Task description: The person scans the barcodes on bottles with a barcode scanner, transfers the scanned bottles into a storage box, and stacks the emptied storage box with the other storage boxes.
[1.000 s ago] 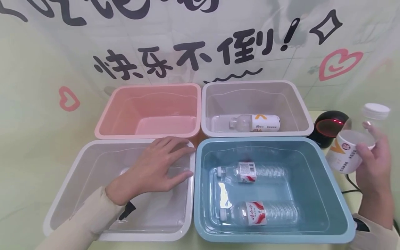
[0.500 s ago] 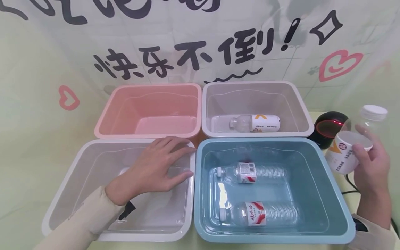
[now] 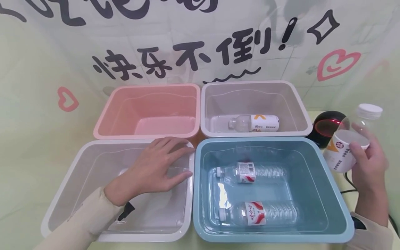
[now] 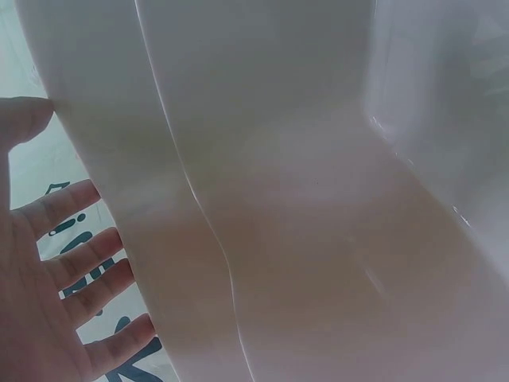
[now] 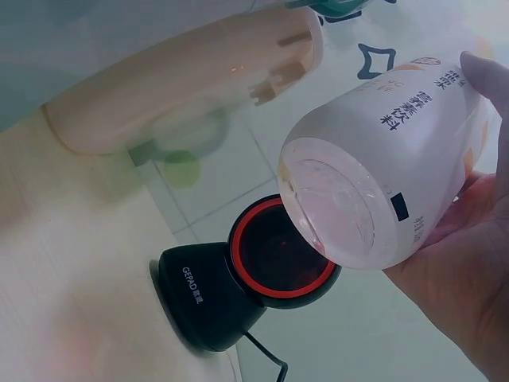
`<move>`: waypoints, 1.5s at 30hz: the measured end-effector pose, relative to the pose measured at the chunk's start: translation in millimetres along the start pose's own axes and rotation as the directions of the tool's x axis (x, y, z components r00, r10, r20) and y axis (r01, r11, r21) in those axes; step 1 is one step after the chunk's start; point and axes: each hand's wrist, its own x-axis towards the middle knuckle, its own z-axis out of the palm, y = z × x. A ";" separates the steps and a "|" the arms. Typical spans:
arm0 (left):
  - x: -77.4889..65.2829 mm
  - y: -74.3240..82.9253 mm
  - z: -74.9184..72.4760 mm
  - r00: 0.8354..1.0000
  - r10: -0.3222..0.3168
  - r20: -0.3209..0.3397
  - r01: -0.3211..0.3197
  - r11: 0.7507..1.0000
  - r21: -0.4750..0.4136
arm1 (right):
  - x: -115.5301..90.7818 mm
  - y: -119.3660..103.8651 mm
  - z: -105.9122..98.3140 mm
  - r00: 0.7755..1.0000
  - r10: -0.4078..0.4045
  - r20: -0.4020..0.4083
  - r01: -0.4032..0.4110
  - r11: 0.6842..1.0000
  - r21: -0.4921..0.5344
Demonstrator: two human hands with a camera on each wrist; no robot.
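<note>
At the right of the head view, my right hand (image 3: 370, 166) grips a clear plastic bottle (image 3: 339, 158) with a white cap and a white-and-orange label. The bottle is tilted, its cap up and to the right. In the right wrist view the bottle's base (image 5: 338, 203) points at a black scanner (image 5: 211, 294) with a red ring; I cannot tell whether they touch. My left hand (image 3: 156, 168) is over the light grey bin (image 3: 162, 236) at the front left. Its spread fingertips touch that bin's rim, as the left wrist view also shows.
A blue bin (image 3: 275, 239) at the front right holds two clear bottles with red-and-white labels, lying flat. The back-right grey bin (image 3: 256, 133) holds one white-labelled bottle on its side. A pink bin (image 3: 147, 135) stands at the back left. A cable (image 3: 350, 191) runs beside the blue bin.
My right hand has drifted slightly left with the bottle, nearer the scanner. The left hand stays in place on the bin rim.
</note>
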 end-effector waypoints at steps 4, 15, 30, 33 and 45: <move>-1.7 -0.6 -0.9 1.000 -0.002 0.003 0.002 1.000 0.003 | 0.9 2.4 0.0 1.000 -0.001 0.001 0.001 1.000 0.027; -1.1 -1.0 -2.2 1.000 0.007 0.003 -0.007 1.000 -0.005 | 1.1 4.8 -0.7 1.000 -0.020 -0.015 0.020 1.000 0.016; -0.5 -0.7 0.2 1.000 0.010 -0.005 -0.010 1.000 -0.009 | 31.2 -25.7 11.2 0.964 -0.127 0.235 0.195 0.937 -0.290; -0.1 -0.7 -0.2 1.000 0.009 -0.004 -0.009 1.000 -0.009 | 35.3 -34.7 19.0 0.962 -0.088 0.257 0.209 0.846 -0.491; -0.2 -1.7 0.9 1.000 0.002 -0.007 -0.002 1.000 -0.002 | 57.9 -50.2 44.2 0.925 -0.045 0.377 0.288 0.730 -0.620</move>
